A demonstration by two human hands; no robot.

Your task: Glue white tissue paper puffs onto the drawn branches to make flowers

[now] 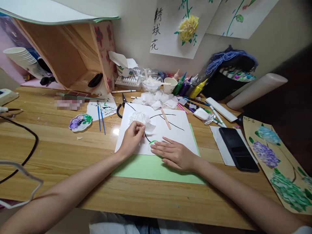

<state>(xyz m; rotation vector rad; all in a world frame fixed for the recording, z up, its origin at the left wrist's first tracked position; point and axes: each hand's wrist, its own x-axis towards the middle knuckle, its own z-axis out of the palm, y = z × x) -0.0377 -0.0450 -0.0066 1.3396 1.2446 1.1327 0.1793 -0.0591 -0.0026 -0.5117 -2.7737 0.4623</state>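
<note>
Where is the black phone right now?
In the head view, the black phone lies on the person's right side of the desk, partly on a white sheet, between the right hand and the tan flower picture.

Scissors [123,98] behind, perhaps under, paper [180,136].

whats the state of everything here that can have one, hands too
left hand: fingers pinched together at the white flower
right hand: open, fingers on the white paper
black phone: face up, screen dark
black scissors: partly hidden, open or shut unclear
palette: smeared with purple and green paint
blue brushes: lying flat
paper cups: nested, tilted
</note>
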